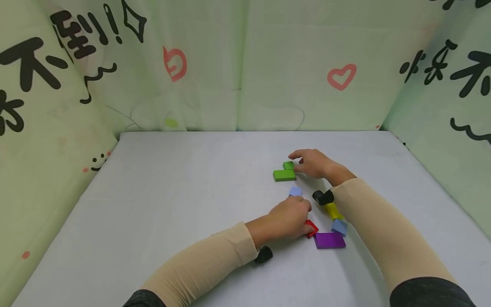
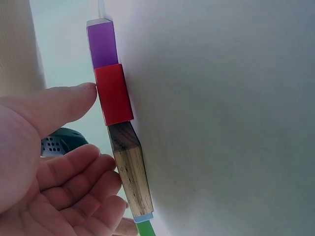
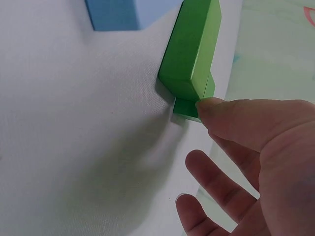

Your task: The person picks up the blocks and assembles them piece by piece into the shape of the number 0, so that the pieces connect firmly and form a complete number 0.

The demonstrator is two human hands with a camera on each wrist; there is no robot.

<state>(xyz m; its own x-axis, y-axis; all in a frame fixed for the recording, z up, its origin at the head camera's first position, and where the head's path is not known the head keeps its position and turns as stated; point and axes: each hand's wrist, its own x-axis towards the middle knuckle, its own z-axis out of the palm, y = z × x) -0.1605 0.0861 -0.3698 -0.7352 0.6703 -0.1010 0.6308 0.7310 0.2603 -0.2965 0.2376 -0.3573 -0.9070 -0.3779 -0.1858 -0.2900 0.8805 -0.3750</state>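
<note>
My left hand [image 1: 290, 218] is over the left side of a curve of coloured blocks. In the left wrist view its thumb tip is right at a red block [image 2: 114, 94], and its loosely bent fingers lie along a brown wooden block [image 2: 133, 177], which the hand hides in the head view. At the far end, my right hand [image 1: 316, 163] has its index finger stretched out past a small green block [image 1: 288, 165]; its thumb tip touches that block's edge. A longer green block [image 1: 284, 175] sits against it, nearer to me.
A light blue block [image 1: 296, 191] lies between the left hand and the green blocks. On the near right are a purple block [image 1: 330, 240], another blue block [image 1: 339, 227] and a yellow block [image 1: 333, 211] beside the right sleeve. Printed curtains surround the white table [image 1: 172, 192].
</note>
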